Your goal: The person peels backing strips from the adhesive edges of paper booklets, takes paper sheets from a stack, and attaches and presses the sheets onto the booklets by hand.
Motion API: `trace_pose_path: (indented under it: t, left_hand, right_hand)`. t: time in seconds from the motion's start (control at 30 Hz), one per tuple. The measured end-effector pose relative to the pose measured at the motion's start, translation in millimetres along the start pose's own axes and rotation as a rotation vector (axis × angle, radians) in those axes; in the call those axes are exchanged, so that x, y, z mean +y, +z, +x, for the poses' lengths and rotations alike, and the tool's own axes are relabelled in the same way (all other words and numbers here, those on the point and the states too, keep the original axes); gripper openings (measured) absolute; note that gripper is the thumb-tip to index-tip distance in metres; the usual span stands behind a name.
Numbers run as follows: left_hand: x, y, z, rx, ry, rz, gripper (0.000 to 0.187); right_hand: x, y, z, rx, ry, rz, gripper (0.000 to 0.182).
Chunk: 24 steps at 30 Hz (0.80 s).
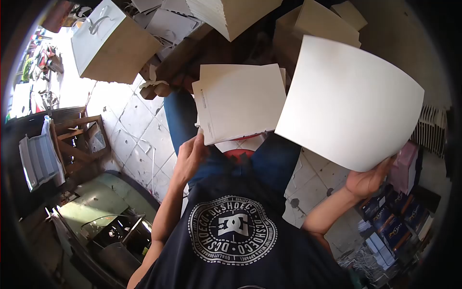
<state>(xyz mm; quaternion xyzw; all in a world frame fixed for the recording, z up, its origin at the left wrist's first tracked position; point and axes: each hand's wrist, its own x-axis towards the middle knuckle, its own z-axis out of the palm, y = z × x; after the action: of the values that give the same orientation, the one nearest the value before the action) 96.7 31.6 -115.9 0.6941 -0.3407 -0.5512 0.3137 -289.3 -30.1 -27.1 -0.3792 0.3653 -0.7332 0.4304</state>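
A large cream sheet (351, 103) is held up at the right, slightly curved. My right hand (370, 180) grips its lower edge, with the fingers partly hidden behind it. On my lap lies a stack of cream sheets (243, 101), its edges not quite aligned, with small print along the left side of the top one. My left hand (192, 154) is at the lower left corner of this stack, thumb and fingers pressed together at its edge. The raised sheet's lower left corner meets or overlaps the stack's right side.
Tall paper stacks (115, 45) stand at the upper left, with more at the top centre and upper right. A wooden frame (82, 139) and a green container (101, 197) are at the left. Dark boxes (392, 216) sit at the lower right on the tiled floor (139, 125).
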Motion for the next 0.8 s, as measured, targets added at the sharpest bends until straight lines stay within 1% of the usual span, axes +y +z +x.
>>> trace_pose_path:
  t: [0.03, 0.1, 0.13, 0.17, 0.23, 0.33, 0.43, 0.47, 0.5, 0.53, 0.57, 0.6, 0.63, 0.7, 0.73, 0.8]
  left_hand:
    - [-2.6, 3.6, -1.4, -0.101, 0.045, -0.070, 0.045]
    - [0.2, 6.7, 1.2, -0.047, 0.158, 0.054, 0.043]
    - [3.2, 6.8, 5.1, -0.023, 0.219, 0.118, 0.042]
    - [5.1, 5.1, 9.2, -0.035, 0.237, 0.116, 0.042]
    - [4.9, -0.6, 14.3, -0.054, 0.263, 0.109, 0.040]
    - [12.0, -17.1, 15.2, -0.100, 0.133, 0.266, 0.040]
    - [13.0, -20.1, 10.4, 0.293, 0.316, 0.187, 0.042]
    - [18.4, -22.5, 4.9, 0.309, 0.344, 0.113, 0.044]
    - [34.2, -19.1, -0.8, 0.273, 0.341, -0.054, 0.045]
    - [38.5, -19.5, -4.2, 0.212, 0.346, -0.076, 0.046]
    - [41.3, -21.0, -5.7, 0.149, 0.353, -0.100, 0.046]
    - [47.1, -19.8, -5.4, 0.136, 0.359, -0.196, 0.046]
    - [50.9, -19.3, -2.8, 0.278, 0.398, -0.074, 0.044]
    - [60.0, -20.0, 3.0, 0.314, 0.396, 0.037, 0.037]
    - [61.8, -15.4, 6.9, 0.302, 0.412, 0.042, 0.028]
    - [66.9, -0.9, 11.9, 0.316, 0.406, 0.017, 0.025]
  right_hand:
    - [3.5, -3.2, 3.1, -0.015, 0.033, -0.066, 0.035]
    - [19.9, -10.4, 11.9, -0.042, 0.093, -0.198, 0.032]
    - [30.5, -10.6, 12.7, -0.143, 0.055, -0.506, 0.029]
    - [41.3, -13.1, 9.0, -0.063, 0.096, -0.654, 0.027]
    - [58.4, -7.9, 4.7, -0.012, 0.242, -0.265, 0.026]
    - [84.2, 0.7, -8.2, -0.053, 0.307, -0.309, 0.023]
    - [106.6, 33.2, -23.8, -0.065, 0.395, -0.207, 0.021]
    - [112.5, 42.7, -27.4, -0.092, 0.422, -0.192, 0.021]
    - [116.1, 51.2, -30.8, -0.118, 0.450, -0.184, 0.020]
    - [119.1, 61.8, -33.6, -0.176, 0.473, -0.150, 0.021]
    - [118.0, 80.4, -33.3, -0.209, 0.457, -0.144, 0.016]
    - [117.6, 86.3, -28.3, -0.280, 0.447, -0.249, 0.012]
    - [116.5, 88.0, -22.0, -0.347, 0.438, -0.351, 0.015]
    - [106.8, 86.7, -5.3, -0.441, 0.384, -0.604, 0.026]
    - [103.5, 85.0, 1.4, -0.487, 0.357, -0.730, 0.032]
    - [101.2, 80.1, 11.5, -0.497, 0.291, -0.819, 0.036]
